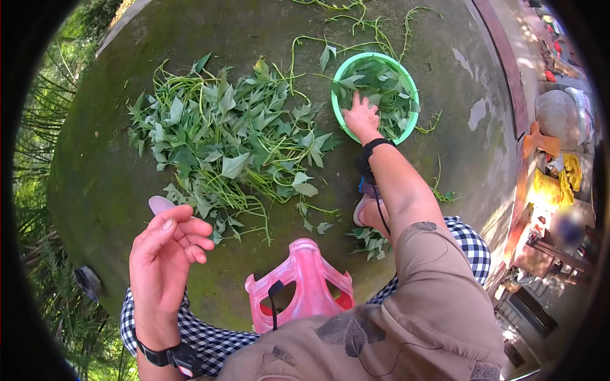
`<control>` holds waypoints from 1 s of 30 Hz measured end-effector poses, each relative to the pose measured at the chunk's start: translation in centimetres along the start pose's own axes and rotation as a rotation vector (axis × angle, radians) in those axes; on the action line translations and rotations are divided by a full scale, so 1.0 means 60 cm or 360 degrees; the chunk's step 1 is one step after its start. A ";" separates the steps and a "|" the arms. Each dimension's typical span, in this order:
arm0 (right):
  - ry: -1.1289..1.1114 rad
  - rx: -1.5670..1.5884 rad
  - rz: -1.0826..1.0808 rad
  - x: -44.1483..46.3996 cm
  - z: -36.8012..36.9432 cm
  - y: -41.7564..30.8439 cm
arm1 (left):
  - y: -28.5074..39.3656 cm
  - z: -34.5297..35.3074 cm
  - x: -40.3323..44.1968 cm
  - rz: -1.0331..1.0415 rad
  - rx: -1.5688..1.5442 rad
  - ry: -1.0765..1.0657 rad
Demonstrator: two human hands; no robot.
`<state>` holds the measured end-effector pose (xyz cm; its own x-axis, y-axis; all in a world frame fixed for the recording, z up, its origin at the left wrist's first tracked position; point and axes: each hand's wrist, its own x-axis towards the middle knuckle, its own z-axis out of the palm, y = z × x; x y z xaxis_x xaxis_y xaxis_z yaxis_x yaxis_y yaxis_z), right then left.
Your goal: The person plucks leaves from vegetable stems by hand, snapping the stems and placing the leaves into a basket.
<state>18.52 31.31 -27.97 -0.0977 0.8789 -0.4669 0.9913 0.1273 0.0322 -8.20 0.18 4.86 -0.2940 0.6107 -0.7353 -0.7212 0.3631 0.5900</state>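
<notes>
Green leafy stems (232,140) lie lengthwise, pointing various ways.

Downward view from head (fisheye)

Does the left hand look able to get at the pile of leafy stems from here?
Probably yes: the left hand is raised near the near edge of the pile of leafy stems, and nothing seems to block the way.

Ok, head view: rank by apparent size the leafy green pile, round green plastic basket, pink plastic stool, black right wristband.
1. Leafy pile
2. Basket and stool: too alike to rank; stool partly hidden
3. Wristband
</notes>
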 end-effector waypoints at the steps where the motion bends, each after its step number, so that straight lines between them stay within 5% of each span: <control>1: -0.0045 0.0012 -0.0012 0.006 -0.004 -0.002 | 0.001 0.001 0.003 -0.0007 0.0004 0.0016; 7: -0.0160 0.0154 0.0020 -0.003 -0.106 -0.004 | 0.011 0.010 -0.019 -0.0017 -0.0007 -0.0019; 11: 0.0188 0.0063 0.0181 -0.032 -0.143 -0.020 | 0.008 0.006 -0.031 -0.0012 0.0006 -0.0042; 15: 0.0446 0.0136 0.0105 -0.022 -0.130 -0.039 | 0.011 0.010 -0.038 -0.0008 0.0017 -0.0041; 22: 0.0397 0.0474 -0.0189 0.042 -0.087 -0.054 | 0.010 0.011 -0.029 -0.0056 -0.0002 -0.0057; 25: 0.0270 0.0830 -0.0012 0.091 -0.069 -0.018 | 0.011 0.012 -0.029 -0.0068 -0.0006 -0.0054; 30: 0.0690 0.0924 -0.0021 0.064 -0.096 -0.005 | 0.007 0.015 -0.035 -0.0098 -0.0034 -0.0053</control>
<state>17.35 37.28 -24.70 -0.0167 0.9976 -0.0678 0.8648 -0.0196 -0.5018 -7.34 -0.31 6.94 -0.2276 0.6110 -0.7582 -0.7504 0.3862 0.5364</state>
